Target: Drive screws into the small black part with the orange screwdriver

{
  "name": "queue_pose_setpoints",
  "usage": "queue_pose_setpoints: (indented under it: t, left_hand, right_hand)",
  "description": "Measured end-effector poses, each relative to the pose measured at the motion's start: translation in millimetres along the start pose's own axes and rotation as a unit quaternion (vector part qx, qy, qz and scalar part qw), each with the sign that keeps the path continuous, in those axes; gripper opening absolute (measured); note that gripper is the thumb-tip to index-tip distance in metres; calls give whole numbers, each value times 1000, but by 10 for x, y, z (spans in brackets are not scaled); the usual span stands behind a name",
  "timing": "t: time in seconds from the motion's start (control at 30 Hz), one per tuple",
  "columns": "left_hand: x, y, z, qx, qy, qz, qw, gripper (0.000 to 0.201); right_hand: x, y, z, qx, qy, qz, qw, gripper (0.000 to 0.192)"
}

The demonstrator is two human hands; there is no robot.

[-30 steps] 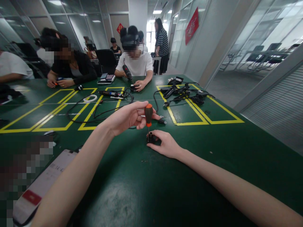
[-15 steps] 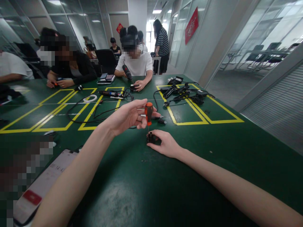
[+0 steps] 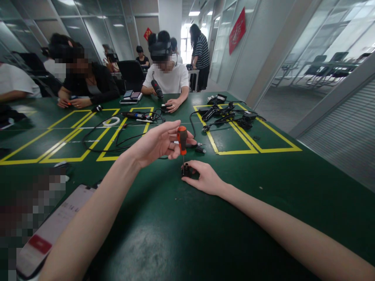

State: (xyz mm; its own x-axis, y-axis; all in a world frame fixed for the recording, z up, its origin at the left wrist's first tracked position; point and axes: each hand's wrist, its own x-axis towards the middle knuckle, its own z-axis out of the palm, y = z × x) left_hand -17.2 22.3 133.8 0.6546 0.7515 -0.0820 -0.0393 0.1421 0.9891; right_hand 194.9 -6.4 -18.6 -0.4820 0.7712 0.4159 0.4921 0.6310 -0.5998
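Note:
A screwdriver with a dark and orange handle stands nearly upright, its shaft pointing down. My left hand has its fingers loosely around the handle, some of them behind it. Below, a small black part with a short raised post rests on the green table. My right hand pinches this part from the right between thumb and fingers. The screwdriver's tip meets the part beside the post; the exact contact point is too small to make out.
Dark cables and adapters lie at the back right among yellow tape outlines. Behind my left hand are a power screwdriver, a white ring and a looping cord. A phone lies near left. Co-workers sit across the table.
The screwdriver's handle has tilted slightly to the left, and my left hand has shifted a little with it. My right hand and the black part stay where they were.

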Motion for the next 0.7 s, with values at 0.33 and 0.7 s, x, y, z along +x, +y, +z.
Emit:
queue_pose_setpoints:
  t: [0.33, 0.7]
  left_hand:
    - [-18, -3, 36, 6, 13, 12, 1000, 50]
    - [-4, 0, 16, -4, 4, 5, 1000, 41]
  right_hand:
    - [-5, 13, 10, -3, 5, 0, 1000, 28]
    - [0, 1, -1, -3, 4, 2, 1000, 28]
